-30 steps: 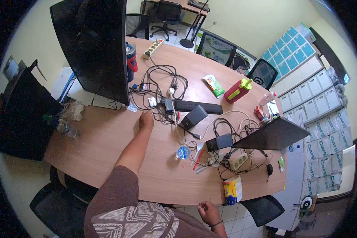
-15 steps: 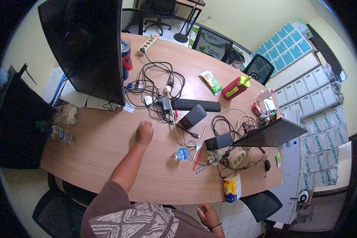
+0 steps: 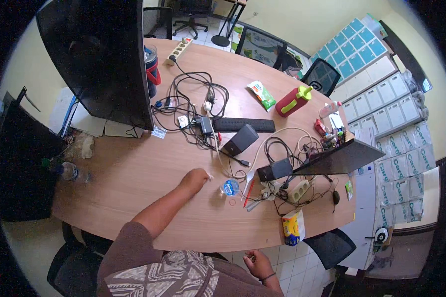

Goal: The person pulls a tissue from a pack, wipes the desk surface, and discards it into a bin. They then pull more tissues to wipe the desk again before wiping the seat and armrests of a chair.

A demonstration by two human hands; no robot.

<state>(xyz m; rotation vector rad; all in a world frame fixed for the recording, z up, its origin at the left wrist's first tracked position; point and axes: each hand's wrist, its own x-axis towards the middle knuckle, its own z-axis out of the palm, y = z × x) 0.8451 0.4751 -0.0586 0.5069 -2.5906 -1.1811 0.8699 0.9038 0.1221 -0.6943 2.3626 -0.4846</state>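
My left hand [image 3: 195, 180] is low over the wooden table, its fingers closed, with a small whitish bit [image 3: 210, 176] at the fingertips that is too small to name. Just right of it stands a clear plastic cup with a blue lid [image 3: 229, 187]. A thin rubber band [image 3: 232, 202] lies below the cup, and a red pen-like stick [image 3: 249, 193] and a white plastic spoon [image 3: 249, 176] are to its right. Off the table's front edge, my right hand [image 3: 259, 264] hangs near my body with curled fingers; what they hold, if anything, I cannot make out.
Tangled black cables [image 3: 195, 84], a power strip [image 3: 179, 51] and black box-shaped speakers [image 3: 241, 140] lie beyond. Monitors stand left [image 3: 96, 64] and right [image 3: 339, 159]. A red bottle [image 3: 293, 101], a wipes pack [image 3: 261, 95] and a yellow-blue packet [image 3: 293, 227] are on the table.
My left hand has moved right and slightly nearer, toward the cup, and a whitish bit now shows at its fingertips. My right hand stays near my body. The view has shifted slightly.
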